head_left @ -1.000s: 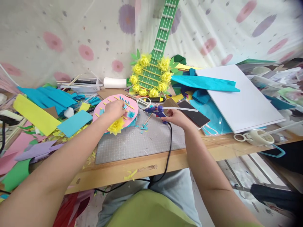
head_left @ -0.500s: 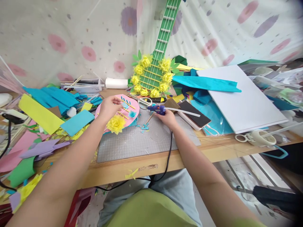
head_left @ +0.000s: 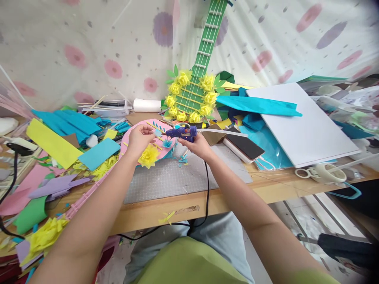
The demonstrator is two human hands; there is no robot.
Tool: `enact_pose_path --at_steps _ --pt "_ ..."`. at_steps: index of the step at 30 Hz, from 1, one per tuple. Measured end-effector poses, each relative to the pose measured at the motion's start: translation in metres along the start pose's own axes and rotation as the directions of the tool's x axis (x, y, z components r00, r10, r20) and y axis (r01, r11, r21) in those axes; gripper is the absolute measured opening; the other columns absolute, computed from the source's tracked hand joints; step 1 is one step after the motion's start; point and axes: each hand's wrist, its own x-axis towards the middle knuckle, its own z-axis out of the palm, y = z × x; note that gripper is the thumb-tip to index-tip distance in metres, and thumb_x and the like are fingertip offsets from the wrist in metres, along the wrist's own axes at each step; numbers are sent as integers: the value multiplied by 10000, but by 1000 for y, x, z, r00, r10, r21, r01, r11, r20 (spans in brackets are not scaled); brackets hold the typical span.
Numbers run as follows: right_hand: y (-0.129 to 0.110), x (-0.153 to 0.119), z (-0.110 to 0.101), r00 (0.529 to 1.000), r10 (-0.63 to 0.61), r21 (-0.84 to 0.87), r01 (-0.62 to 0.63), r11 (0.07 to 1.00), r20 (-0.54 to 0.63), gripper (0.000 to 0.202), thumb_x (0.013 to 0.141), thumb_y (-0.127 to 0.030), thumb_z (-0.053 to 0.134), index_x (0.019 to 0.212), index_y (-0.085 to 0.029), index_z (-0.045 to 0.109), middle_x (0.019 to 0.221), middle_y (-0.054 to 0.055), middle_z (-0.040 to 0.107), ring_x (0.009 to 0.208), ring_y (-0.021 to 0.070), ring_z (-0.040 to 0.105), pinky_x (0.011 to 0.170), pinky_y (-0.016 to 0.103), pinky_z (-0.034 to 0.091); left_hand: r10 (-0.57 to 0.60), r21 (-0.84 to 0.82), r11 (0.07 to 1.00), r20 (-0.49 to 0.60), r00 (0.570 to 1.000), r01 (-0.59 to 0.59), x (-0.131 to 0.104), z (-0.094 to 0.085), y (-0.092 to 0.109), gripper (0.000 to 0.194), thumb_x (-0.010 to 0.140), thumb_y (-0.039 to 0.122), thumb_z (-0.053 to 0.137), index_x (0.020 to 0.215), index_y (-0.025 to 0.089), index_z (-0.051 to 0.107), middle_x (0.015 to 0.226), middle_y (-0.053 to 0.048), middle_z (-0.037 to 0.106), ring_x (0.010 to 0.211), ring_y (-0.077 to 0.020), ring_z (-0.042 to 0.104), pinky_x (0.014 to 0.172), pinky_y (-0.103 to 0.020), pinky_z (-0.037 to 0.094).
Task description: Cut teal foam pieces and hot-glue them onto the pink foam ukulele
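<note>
My left hand (head_left: 142,138) pinches a small light-blue paper piece (head_left: 158,133) over a pink paper guitar body (head_left: 126,139). A yellow paper flower (head_left: 148,156), a little blue flower (head_left: 167,143) and thin yellow sticks lie on the pink shape. In my right hand (head_left: 199,146) is a blue glue gun (head_left: 184,133), with a long pale glue stick (head_left: 225,132) poking out of its back. The nozzle points left, close to the blue piece; whether they touch I cannot tell. Below them lies a grey cutting mat (head_left: 166,183).
A green paper guitar (head_left: 203,51) ringed with yellow flowers leans at the back. Paper scraps (head_left: 53,144) cover the left side. On the right are a phone (head_left: 244,144), a white board (head_left: 304,134) and a tape roll (head_left: 328,173). The gun's black cord (head_left: 207,185) hangs over the table edge.
My right hand has brought the glue gun left and slightly up, its nozzle now near the blue paper piece. My left hand still holds that piece, almost in place. The view has shifted slightly.
</note>
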Motion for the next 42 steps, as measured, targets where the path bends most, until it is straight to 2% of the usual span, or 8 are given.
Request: enact_pose_path --at_steps 6,14,20,26,31,37,42 --pt "4 1 3 1000 16 -9 -16 1000 14 441 691 -589 635 926 -218 679 679 14 643 712 177 613 600 279 474 27 0 1000 41 999 -27 4 0 -6 257 543 207 682 786 157 614 842 -41 651 760 -169 632 625 -298 558" --pt "3 1 1 998 -37 -7 37 999 44 402 711 -572 624 895 -218 678 715 27 663 724 181 618 658 301 487 5 0 1000 36 999 -5 5 1 -9 287 537 218 691 808 156 620 822 -41 660 716 -174 641 580 -310 566" --pt "3 3 2 1000 -1 -49 3 999 29 394 700 -582 632 810 -206 669 707 33 660 678 180 600 649 317 482 8 -23 1000 55 998 -7 1 0 -4 279 542 241 719 785 151 616 811 -40 654 727 -164 637 572 -279 558" --pt "0 4 1 1000 -12 -46 13 999 16 387 711 -553 636 875 -205 677 733 27 670 719 179 615 679 307 480 3 -73 997 72 997 2 0 0 -1 293 526 224 729 779 150 604 843 -33 651 721 -142 629 590 -275 562" --pt "3 6 3 1000 14 -23 -14 1000 -5 383 705 -548 640 866 -202 670 733 36 665 721 190 621 683 323 486 -28 -51 998 73 997 32 0 1 2 291 523 206 725 779 145 601 819 -28 646 697 -128 616 605 -281 558" --pt "6 7 0 997 46 0 -46 999 -54 388 694 -549 644 873 -206 676 738 39 669 754 206 632 685 328 486 -11 -15 1000 68 998 12 1 0 2 264 528 153 699 776 145 612 768 -14 617 687 -130 608 589 -276 550" --pt "26 1 -15 976 77 -17 -82 996 -204 495 680 -556 643 998 -178 671 855 59 697 806 220 636 727 333 474 -2 5 1000 53 999 2 4 -5 -1 220 535 148 671 749 149 619 769 -9 631 651 -124 607 623 -291 557"
